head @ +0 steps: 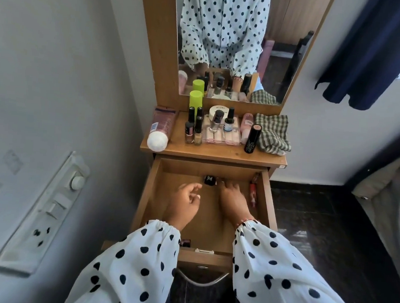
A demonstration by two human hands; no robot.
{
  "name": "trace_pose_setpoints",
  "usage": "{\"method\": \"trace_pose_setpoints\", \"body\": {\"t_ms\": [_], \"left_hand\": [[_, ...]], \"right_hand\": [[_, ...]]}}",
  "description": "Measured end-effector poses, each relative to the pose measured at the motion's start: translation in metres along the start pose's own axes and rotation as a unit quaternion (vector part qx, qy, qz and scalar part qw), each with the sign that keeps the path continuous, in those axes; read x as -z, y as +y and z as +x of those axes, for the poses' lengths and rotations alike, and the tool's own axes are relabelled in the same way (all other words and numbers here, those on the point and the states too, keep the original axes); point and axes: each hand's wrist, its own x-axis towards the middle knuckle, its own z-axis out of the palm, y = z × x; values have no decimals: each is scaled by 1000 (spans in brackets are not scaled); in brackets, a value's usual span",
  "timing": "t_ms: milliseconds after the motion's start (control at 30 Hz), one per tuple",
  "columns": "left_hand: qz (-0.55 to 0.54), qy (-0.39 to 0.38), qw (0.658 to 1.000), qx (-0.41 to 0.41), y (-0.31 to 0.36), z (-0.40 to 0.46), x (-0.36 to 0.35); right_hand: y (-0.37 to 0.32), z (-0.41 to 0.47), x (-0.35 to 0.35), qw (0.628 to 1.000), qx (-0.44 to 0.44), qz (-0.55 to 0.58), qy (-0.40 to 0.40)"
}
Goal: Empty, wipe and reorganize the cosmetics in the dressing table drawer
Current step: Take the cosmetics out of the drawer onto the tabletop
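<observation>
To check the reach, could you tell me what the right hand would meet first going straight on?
Probably the small black jar, just beyond the right hand; depth is unclear.

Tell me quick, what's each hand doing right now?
Left hand: open, loosely curled, holding nothing.
Right hand: open, fingers reaching toward the black jar.

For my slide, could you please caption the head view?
Both hands reach into the open drawer toward a small black jar.
</observation>
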Motion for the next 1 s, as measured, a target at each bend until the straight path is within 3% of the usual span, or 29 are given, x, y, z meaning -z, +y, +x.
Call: {"method": "trace_pose_setpoints", "body": {"t_ms": [267, 567, 733, 1000], "left_hand": [[24, -40, 999, -9, -6, 0, -4], [55, -61, 997, -5, -5, -2, -1], [91, -41, 995, -28, -3, -3, 0], [103, -36, 992, -62, -1, -2, -1]], "right_hand": [[4, 0, 0, 997, 13, 55, 60], [6, -7, 10, 989, -39, 135, 40], [-10, -21, 24, 941, -35, 319, 111], [-22, -47, 32, 854, -30, 513, 87]]}}
